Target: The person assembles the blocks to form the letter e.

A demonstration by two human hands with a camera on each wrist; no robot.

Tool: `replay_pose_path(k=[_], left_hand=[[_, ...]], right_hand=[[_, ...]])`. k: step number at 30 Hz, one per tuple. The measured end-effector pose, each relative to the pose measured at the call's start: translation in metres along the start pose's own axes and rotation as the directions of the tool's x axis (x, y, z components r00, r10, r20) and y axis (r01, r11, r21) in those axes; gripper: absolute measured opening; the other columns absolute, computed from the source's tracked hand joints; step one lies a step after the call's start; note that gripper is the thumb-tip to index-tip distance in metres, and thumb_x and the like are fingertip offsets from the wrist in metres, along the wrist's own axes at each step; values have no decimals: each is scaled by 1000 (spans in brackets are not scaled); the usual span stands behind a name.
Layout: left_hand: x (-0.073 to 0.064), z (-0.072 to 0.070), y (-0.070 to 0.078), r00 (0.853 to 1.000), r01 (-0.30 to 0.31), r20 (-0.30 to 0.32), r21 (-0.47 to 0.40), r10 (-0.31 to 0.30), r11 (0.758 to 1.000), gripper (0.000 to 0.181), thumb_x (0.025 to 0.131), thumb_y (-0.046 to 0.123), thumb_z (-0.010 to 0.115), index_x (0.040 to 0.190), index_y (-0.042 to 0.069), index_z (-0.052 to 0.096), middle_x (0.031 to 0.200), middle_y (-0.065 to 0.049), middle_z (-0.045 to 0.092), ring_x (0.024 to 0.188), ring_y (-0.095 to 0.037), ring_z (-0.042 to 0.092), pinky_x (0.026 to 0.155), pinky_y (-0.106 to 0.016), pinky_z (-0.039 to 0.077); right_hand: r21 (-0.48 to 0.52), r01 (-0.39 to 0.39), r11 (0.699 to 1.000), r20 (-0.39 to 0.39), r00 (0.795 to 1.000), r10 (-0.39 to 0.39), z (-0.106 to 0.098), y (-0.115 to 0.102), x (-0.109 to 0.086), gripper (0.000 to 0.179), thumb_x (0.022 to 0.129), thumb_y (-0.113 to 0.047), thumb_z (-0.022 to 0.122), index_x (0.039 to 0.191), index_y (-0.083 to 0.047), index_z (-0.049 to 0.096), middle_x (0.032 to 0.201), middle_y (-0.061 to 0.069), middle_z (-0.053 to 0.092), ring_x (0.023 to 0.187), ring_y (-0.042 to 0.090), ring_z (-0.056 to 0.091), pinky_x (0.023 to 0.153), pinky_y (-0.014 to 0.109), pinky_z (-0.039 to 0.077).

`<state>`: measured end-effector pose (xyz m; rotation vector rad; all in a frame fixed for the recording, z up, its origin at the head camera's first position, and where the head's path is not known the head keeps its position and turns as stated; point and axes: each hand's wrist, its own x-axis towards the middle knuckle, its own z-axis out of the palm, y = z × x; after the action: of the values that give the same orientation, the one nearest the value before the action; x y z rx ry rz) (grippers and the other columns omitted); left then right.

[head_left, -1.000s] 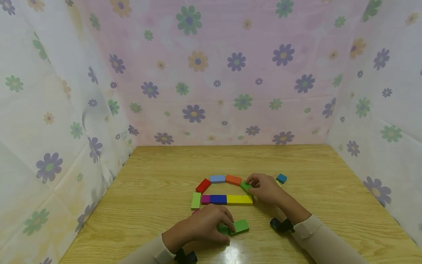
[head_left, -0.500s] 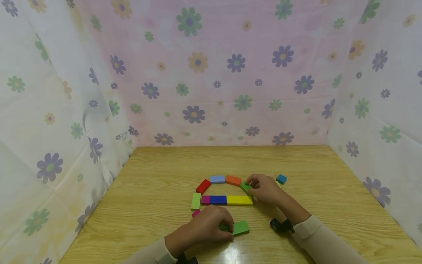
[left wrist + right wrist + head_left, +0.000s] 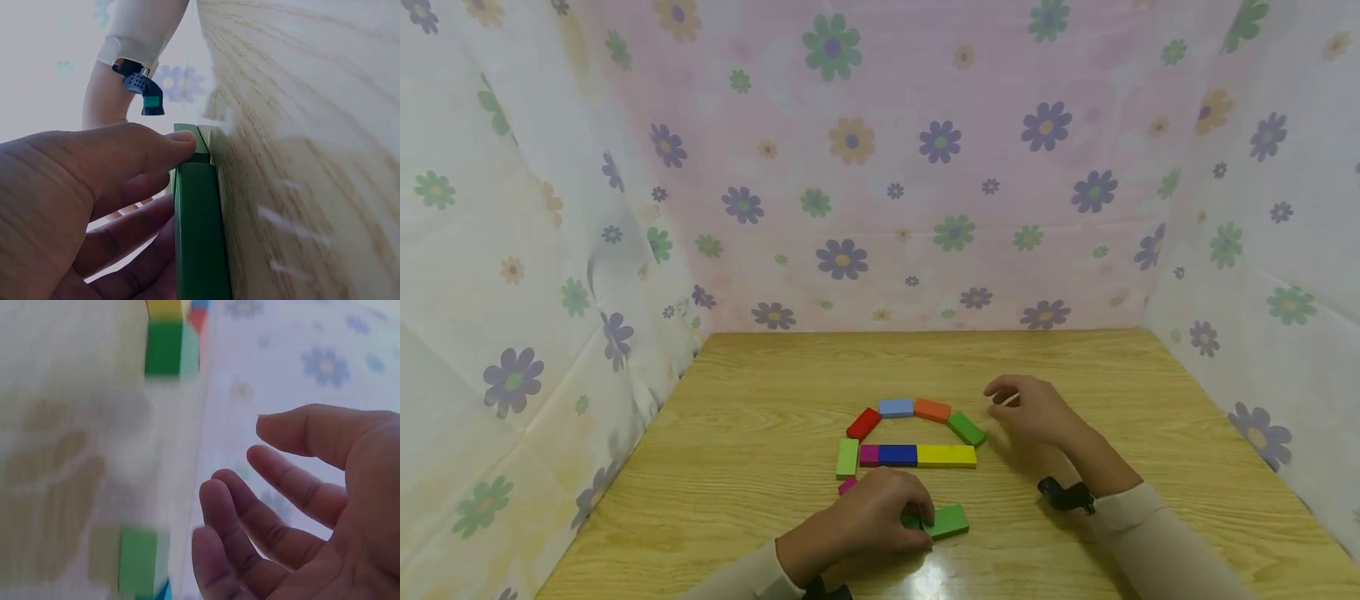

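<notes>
At the front of the table my left hand (image 3: pixel 880 510) pinches a green block at the spot where two green blocks meet end to end. The right one (image 3: pixel 947 522) shows clearly; the nearer one (image 3: pixel 201 231) is mostly hidden by the hand in the head view. My thumb lies over the joint, with the fingers behind. My right hand (image 3: pixel 1036 410) is raised above the table, fingers loosely bent and holding nothing. To its left lies a green block (image 3: pixel 966 429), the right end of an arc with orange (image 3: pixel 932 410), light blue (image 3: pixel 897 408) and red (image 3: pixel 863 423) blocks.
Inside the arc lies a row of magenta (image 3: pixel 868 455), dark blue (image 3: pixel 898 455) and yellow (image 3: pixel 947 456) blocks. A lime block (image 3: pixel 847 458) and another magenta block (image 3: pixel 847 486) continue down the left. Near the right hand lie a light green block (image 3: pixel 139 559) and a blue one (image 3: pixel 164 591).
My right hand has let go of the green block at the arc's right end and moved up and right. My left hand has shifted slightly right and remains at the front green blocks.
</notes>
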<state>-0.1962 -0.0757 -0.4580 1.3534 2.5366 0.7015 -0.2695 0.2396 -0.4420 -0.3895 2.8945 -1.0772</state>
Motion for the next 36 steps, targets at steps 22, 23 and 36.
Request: replay_pose_path(k=[22,23,36], left_hand=[[-2,0,2,999,44,9,-16,-44,999,13,86,32,86,95,29,77,90,25,67,79,7,54,74,-14,46],[-2,0,2,999,44,8,-18,-44,999,13,86,32,86,96,29,77,90,25,67,79,8,54,74,-14,46],[-2,0,1,1000,26,0,-10,-26,1000,13,86,32,86,95,28,77,89,24,67,78,8,54,73,-13,46]], right_hand=[[65,-14,998,187,982,1,-50,68,-7,55,86,10,58,140,-1,61,138,23,64,127,49,59,83,37,53],[63,-13,998,184,983,1,-50,69,-7,57,85,11,58,141,-1,60,139,23,63,127,49,59,83,37,53],[-41,-32,999,126,991,37,-49,76,-10,40,94,-1,67,134,-2,66,126,24,69,113,43,69,87,52,59]])
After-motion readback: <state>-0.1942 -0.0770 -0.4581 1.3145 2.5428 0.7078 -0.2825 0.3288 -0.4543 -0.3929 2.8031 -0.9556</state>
